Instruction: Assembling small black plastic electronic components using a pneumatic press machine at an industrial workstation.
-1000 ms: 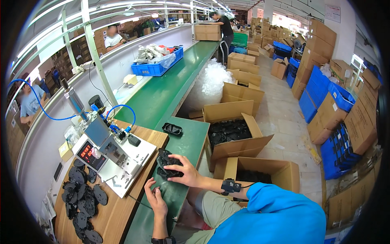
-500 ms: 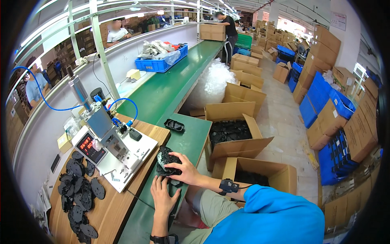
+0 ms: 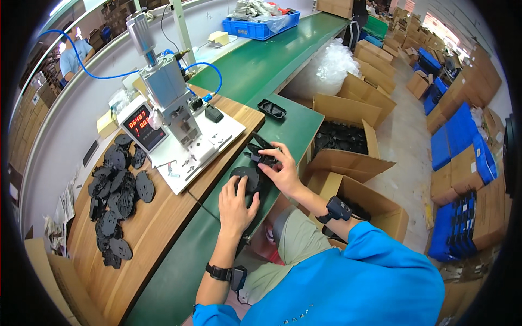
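My left hand (image 3: 237,205) has its fingertips on a round-ended black plastic plate (image 3: 246,178), with the thumb at the plate's lower edge. Just beyond it, my right hand (image 3: 283,173) pinches a black plastic part (image 3: 261,151) with upright, flap-like pieces; its exact shape is partly covered by the fingers. Both parts are over the green bench strip (image 3: 190,271), close to the wooden board's edge. Farther along the bench lies an open black plastic shell (image 3: 272,109), which neither hand touches.
Left of my hands, a press machine (image 3: 168,89) with a lit red display stands on a white base above the wooden board (image 3: 163,228). A heap of black plates (image 3: 114,190) covers the board's left part. Cardboard boxes (image 3: 348,155) of black parts stand right of the bench.
The view has shifted, so the bench appears higher and farther right. My left hand has gone from lying spread beside the parts to gripping a plate; my right hand now holds an upright part.
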`<act>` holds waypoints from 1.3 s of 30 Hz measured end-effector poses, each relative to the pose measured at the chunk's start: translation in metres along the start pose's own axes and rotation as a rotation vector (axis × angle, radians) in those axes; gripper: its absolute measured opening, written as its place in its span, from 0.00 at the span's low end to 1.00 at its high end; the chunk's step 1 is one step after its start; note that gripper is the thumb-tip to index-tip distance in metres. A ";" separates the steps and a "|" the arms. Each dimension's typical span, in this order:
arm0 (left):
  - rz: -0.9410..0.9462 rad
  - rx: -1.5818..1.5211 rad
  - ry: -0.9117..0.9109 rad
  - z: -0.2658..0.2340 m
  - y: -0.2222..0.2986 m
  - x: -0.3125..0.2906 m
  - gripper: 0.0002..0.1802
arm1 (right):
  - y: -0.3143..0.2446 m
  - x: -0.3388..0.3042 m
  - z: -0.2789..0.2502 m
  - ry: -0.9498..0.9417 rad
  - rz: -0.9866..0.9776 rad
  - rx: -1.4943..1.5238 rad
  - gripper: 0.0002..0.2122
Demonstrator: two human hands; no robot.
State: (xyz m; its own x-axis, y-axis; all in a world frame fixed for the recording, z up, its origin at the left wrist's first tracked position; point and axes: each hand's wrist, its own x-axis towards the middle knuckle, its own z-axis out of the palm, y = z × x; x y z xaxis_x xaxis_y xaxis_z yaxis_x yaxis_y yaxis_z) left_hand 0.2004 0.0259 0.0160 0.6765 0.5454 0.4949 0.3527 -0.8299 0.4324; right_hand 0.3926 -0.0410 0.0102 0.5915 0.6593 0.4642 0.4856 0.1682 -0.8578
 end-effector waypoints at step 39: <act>-0.074 -0.256 0.103 0.000 -0.013 -0.006 0.23 | 0.073 -0.132 -0.243 0.678 0.616 0.170 0.20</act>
State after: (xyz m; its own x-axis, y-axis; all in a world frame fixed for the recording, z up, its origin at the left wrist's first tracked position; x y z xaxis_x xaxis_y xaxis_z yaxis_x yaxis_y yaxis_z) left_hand 0.1920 0.0333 0.0077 0.5808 0.6234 0.5234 0.2150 -0.7377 0.6400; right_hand 0.5059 -0.2934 -0.0596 0.9890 0.1085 -0.1003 -0.1084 0.0714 -0.9915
